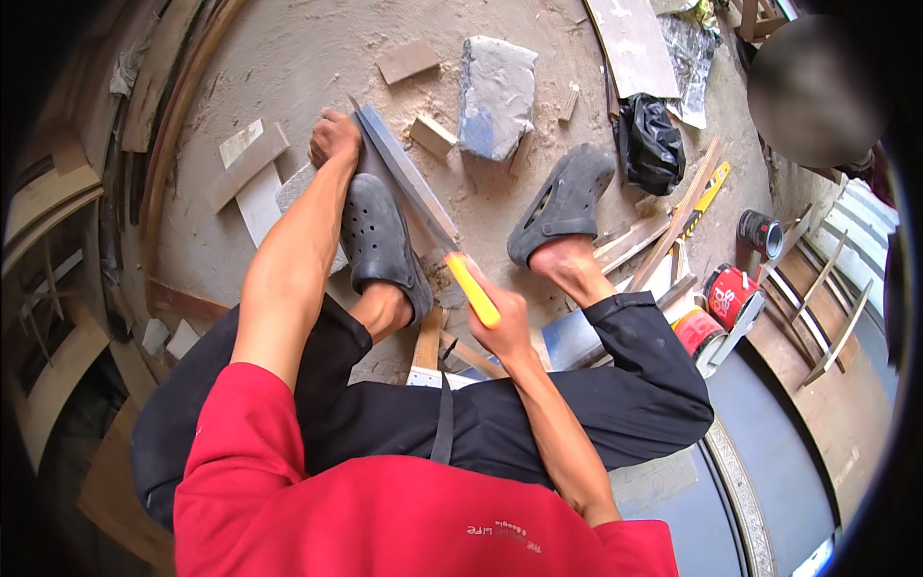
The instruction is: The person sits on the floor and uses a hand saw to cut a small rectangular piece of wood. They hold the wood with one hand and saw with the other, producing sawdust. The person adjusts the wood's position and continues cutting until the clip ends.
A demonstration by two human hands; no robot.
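My right hand (502, 322) is wrapped round the yellow handle (472, 290) of what looks like a handsaw, between my knees. Its long grey blade (409, 178) slants away to the far left; I cannot make out teeth. Beside the blade's far end, my left hand (336, 137) is closed in a fist, and whatever it grips is hidden. My left foot, in a dark clog (377, 236), is right next to the blade. The other clog (563, 204) stands to the right, on the dusty ground.
Beyond the blade lie a rough masonry block (497, 96) and wood offcuts (408, 62). To the right are a black plastic bag (650, 144), a yellow level (710, 195), wood strips and paint cans (760, 234). Curved wooden pieces (168, 144) line the left. Another person is partly visible at far right.
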